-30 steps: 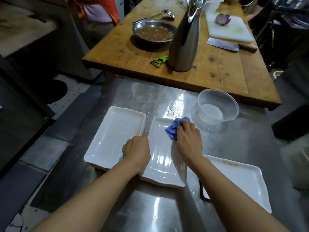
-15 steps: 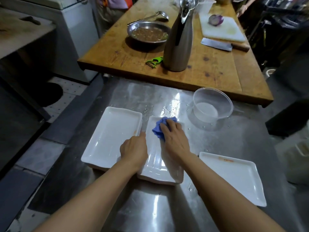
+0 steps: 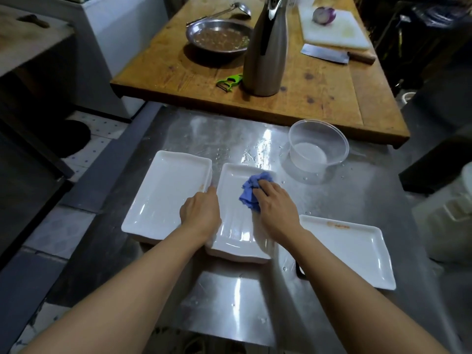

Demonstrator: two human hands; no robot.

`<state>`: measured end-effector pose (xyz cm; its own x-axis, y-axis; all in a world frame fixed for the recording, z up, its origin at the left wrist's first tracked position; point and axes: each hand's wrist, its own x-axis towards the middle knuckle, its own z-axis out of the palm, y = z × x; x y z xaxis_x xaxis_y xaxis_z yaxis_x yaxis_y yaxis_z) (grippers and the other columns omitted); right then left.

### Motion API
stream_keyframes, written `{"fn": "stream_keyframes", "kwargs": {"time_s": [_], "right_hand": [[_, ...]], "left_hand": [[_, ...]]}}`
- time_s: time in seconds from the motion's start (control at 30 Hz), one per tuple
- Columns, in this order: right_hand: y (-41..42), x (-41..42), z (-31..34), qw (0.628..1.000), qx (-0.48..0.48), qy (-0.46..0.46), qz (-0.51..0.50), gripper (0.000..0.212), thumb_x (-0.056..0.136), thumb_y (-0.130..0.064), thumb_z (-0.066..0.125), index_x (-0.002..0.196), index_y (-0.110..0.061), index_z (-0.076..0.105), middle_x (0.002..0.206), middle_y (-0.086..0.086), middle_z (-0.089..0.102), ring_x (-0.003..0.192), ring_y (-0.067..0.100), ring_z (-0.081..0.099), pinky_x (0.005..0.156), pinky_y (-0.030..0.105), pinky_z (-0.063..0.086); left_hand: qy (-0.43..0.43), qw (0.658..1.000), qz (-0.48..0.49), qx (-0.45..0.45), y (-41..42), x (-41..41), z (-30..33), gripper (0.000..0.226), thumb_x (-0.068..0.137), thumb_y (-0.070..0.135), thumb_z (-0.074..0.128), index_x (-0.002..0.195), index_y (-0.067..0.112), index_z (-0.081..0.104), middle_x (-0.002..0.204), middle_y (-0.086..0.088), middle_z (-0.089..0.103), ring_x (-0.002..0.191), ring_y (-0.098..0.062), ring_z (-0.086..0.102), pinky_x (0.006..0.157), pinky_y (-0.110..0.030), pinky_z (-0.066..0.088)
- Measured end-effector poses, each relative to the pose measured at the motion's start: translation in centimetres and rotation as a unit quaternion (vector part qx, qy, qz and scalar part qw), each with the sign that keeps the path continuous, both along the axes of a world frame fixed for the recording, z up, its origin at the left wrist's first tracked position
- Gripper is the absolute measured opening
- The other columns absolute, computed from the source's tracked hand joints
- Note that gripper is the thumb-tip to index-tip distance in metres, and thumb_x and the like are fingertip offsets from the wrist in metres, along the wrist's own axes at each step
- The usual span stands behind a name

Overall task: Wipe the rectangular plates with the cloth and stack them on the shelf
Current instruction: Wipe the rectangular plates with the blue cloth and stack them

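Note:
Three white rectangular plates lie on the wet steel counter [image 3: 344, 190]. The middle plate [image 3: 236, 233] is under both hands. My right hand [image 3: 274, 208] grips a crumpled blue cloth [image 3: 251, 191] and presses it on the plate's inside. My left hand [image 3: 200, 213] holds the middle plate's left rim, fingers curled over it. The left plate [image 3: 166, 198] sits beside it, with a small orange smear at its right edge. The right plate [image 3: 357, 251] lies near my right forearm and carries an orange smear along its far rim. No shelf is in view.
A clear plastic bowl [image 3: 318, 149] with a little water stands behind the plates. Beyond it a wooden table [image 3: 332, 98] holds a steel jug [image 3: 265, 47], a metal pan [image 3: 219, 39] with a ladle, a green peeler [image 3: 229, 83], a cleaver [image 3: 329, 53] and a cutting board [image 3: 337, 31] with an onion half.
My right hand has dragged the blue cloth from the plate's far edge toward the middle and nearer to me. My left hand stays on the plate's left rim.

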<state>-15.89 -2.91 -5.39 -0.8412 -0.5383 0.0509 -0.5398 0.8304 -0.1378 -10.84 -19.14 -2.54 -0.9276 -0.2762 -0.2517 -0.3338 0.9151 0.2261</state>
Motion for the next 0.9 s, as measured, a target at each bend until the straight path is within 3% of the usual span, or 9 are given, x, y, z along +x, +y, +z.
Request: {"fn": "stream_keyframes", "kwargs": {"time_s": [0.13,0.27,0.4,0.57,0.77,0.9], "right_hand": [[1.0,5.2,1.0,0.998,-0.057,-0.011,0.016,0.009,0.077,-0.006,0.063,0.085,-0.004,0.066,0.094,0.012,0.063,0.083,0.033,0.059,0.072,0.037,0.047],[1.1,8.9,1.7,0.997,-0.057,-0.038,0.046,0.014,0.070,-0.003,0.057,0.078,-0.009,0.067,0.086,0.008,0.064,0.072,0.029,0.056,0.063,0.032,0.045],[1.6,8.5,2.1,0.995,-0.024,-0.069,0.063,0.023,0.083,-0.011,0.051,0.099,-0.012,0.068,0.113,0.004,0.060,0.093,0.029,0.054,0.078,0.035,0.040],[0.3,7.3,1.5,0.999,0.000,-0.045,0.018,0.038,0.091,-0.018,0.045,0.128,-0.012,0.051,0.139,0.006,0.041,0.123,0.024,0.040,0.102,0.028,0.029],[-3.5,11.0,1.3,0.989,-0.073,-0.124,0.028,0.039,0.088,-0.012,0.046,0.126,-0.014,0.052,0.140,0.004,0.039,0.124,0.024,0.034,0.101,0.035,0.035],[-4.7,11.2,1.5,0.989,-0.072,-0.123,0.024,0.037,0.092,-0.014,0.046,0.128,-0.016,0.050,0.141,0.003,0.037,0.123,0.022,0.034,0.099,0.035,0.037]], "left_hand": [[0.021,1.000,-0.001,0.021,-0.1,0.4,-0.1,0.023,0.090,0.015,0.055,0.111,0.010,0.047,0.109,-0.013,0.060,0.098,-0.033,0.056,0.069,-0.033,0.036],[0.024,1.000,-0.001,0.016,-0.2,1.0,0.2,0.022,0.092,0.018,0.053,0.111,0.009,0.049,0.111,-0.016,0.061,0.100,-0.036,0.057,0.070,-0.034,0.036],[-0.007,1.000,-0.019,0.011,-0.3,2.3,1.1,0.032,0.087,0.010,0.057,0.118,0.011,0.050,0.113,-0.013,0.060,0.100,-0.033,0.058,0.069,-0.032,0.039],[-0.026,0.999,-0.020,0.044,-1.1,3.9,1.6,0.038,0.081,0.000,0.056,0.117,0.014,0.054,0.109,-0.011,0.061,0.096,-0.031,0.059,0.072,-0.033,0.049],[-0.003,0.978,0.032,0.205,-2.8,4.1,1.7,0.046,0.081,-0.001,0.057,0.125,0.013,0.055,0.111,-0.012,0.065,0.101,-0.028,0.061,0.089,-0.036,0.051],[-0.002,0.977,0.037,0.210,-2.9,3.9,1.5,0.041,0.082,0.001,0.057,0.122,0.012,0.055,0.109,-0.013,0.065,0.099,-0.028,0.062,0.090,-0.037,0.051]]}}
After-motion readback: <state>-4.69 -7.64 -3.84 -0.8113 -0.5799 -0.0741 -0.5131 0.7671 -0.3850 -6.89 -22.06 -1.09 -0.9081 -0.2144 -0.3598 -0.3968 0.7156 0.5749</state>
